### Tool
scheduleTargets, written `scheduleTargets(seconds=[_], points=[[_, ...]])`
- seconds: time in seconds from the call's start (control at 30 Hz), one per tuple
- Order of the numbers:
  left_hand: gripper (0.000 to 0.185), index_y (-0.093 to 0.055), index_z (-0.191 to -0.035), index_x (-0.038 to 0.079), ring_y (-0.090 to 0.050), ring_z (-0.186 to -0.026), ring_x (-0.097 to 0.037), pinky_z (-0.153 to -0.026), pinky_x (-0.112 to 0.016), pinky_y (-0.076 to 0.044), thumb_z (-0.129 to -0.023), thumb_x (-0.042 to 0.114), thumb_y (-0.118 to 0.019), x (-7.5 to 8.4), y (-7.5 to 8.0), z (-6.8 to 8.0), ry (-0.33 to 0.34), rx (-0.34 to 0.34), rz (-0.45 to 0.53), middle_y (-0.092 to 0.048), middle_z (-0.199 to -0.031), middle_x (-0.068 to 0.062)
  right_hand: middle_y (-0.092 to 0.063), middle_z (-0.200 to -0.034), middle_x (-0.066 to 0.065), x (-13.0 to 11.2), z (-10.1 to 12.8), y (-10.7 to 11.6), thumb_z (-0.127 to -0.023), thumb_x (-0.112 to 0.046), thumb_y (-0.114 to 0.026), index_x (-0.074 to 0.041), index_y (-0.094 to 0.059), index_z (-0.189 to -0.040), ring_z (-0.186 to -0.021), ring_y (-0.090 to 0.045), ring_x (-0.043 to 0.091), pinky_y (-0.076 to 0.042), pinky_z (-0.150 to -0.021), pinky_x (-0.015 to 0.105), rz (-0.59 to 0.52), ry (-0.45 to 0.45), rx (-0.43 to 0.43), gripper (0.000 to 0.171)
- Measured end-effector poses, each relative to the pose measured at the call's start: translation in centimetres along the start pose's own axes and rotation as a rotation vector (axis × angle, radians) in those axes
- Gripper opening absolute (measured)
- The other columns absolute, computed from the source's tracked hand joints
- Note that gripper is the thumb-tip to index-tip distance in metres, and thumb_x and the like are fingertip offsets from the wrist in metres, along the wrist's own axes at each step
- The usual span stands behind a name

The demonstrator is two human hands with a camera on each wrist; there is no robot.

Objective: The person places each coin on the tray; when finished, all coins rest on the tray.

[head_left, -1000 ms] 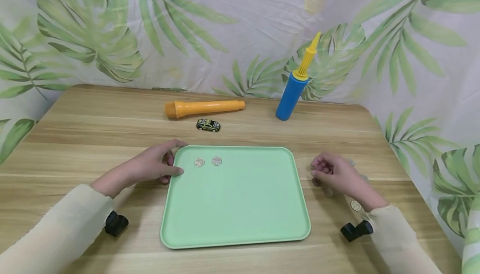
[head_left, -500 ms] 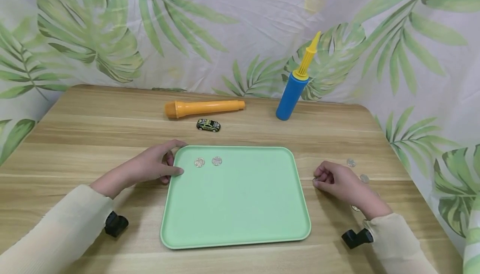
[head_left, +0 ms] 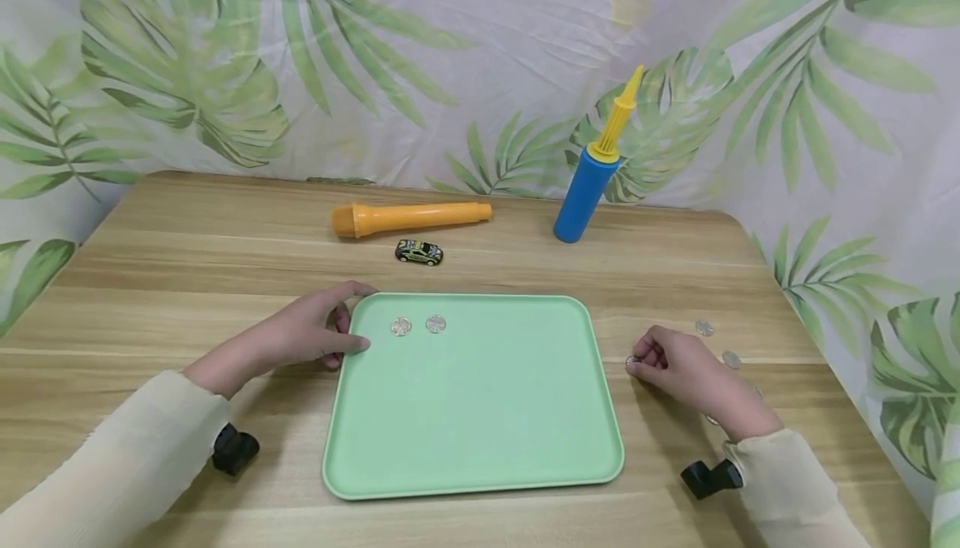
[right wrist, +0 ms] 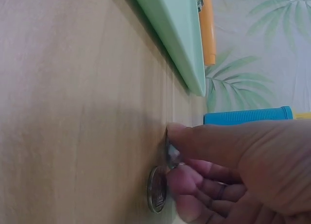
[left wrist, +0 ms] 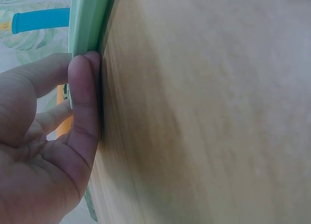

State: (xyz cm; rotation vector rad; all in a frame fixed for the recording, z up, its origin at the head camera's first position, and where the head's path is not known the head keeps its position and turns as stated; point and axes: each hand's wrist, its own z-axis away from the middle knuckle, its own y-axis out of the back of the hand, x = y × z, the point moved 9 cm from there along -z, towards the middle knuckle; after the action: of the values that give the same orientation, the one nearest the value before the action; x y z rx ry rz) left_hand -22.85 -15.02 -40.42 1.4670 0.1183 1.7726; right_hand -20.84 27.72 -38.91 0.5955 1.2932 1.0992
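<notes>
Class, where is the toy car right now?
In the head view, the toy car sits on the table between the orange tube and the green tray.

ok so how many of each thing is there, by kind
coins: 5 in plain view (2 in the tray, 2 on the table, 1 pinched by the right hand); more may hide under it
tray: 1
pump: 1
orange tube: 1
toy car: 1
total: 9

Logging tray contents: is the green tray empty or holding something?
Not empty: two coins lie in the green tray, near its far left corner.
</notes>
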Motion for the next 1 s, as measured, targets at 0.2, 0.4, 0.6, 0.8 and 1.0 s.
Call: scheduleTargets(seconds=[0.2, 0.4, 0.6, 0.8, 1.0], points=[[0.074, -0.035, -0.159, 0.004, -0.061, -0.071, -0.018, -0.062, -0.030, -0.059, -0.097, 0.013, -0.075, -0.1, 0.0, 0.0, 0.005, 0.001, -0.005, -0.052, -0.096, -0.012, -0.065, -0.087, 0.004, -0.3, 0.1, 0.2, -0.097, -0.016, -0.075, -0.004, -0.062, -0.100, -0.076, -0.056, 0.014, -0.048, -0.062, 0.021, -0.022, 0.015, 0.025, 0.018], [0.074, -0.035, -0.159, 0.004, -0.061, -0.070, -0.018, -0.062, -0.030, -0.059, -0.097, 0.013, -0.074, -0.1, 0.0, 0.0, 0.002, 0.002, -0.002, -0.053, -0.095, -0.012, -0.067, -0.084, 0.008, -0.8, -0.2, 0.4, -0.100, -0.010, -0.070, 0.000, -0.060, -0.103, -0.069, -0.062, 0.014, -0.055, -0.058, 0.024, -0.160, 0.031, 0.045, 0.015], [0.073, -0.035, -0.159, 0.004, -0.060, -0.070, -0.018, -0.061, -0.030, -0.059, -0.097, 0.013, -0.074, -0.1, 0.0, 0.0, -0.005, 0.000, 0.003, -0.052, -0.095, -0.012, -0.072, -0.094, 0.017, -1.3, -1.1, 0.3, -0.101, -0.009, -0.069, 0.006, -0.060, -0.112, -0.076, -0.070, 0.011, -0.063, -0.068, 0.024, -0.369, 0.047, 0.088, 0.021], [0.074, -0.034, -0.159, 0.004, -0.060, -0.070, -0.019, -0.061, -0.030, -0.058, -0.097, 0.014, -0.074, -0.1, 0.2, 0.0, -0.001, 0.001, -0.008, -0.052, -0.096, -0.012, -0.070, -0.097, 0.022, -3.3, -2.9, -0.4, -0.099, -0.006, -0.071, 0.009, -0.062, -0.112, -0.076, -0.071, 0.011, -0.065, -0.070, 0.026, -0.508, 0.113, 0.060, 0.022], [0.074, -0.034, -0.158, 0.003, -0.060, -0.070, -0.018, -0.061, -0.030, -0.058, -0.097, 0.013, -0.074, -0.2, 0.0, 0.0, -0.007, 0.001, 0.012, -0.052, -0.095, -0.012, -0.071, -0.100, 0.024, -6.0, -4.5, -1.8, -0.098, -0.002, -0.071, 0.008, -0.062, -0.111, -0.075, -0.070, 0.012, -0.064, -0.070, 0.026, -0.540, 0.163, -0.017, 0.019]])
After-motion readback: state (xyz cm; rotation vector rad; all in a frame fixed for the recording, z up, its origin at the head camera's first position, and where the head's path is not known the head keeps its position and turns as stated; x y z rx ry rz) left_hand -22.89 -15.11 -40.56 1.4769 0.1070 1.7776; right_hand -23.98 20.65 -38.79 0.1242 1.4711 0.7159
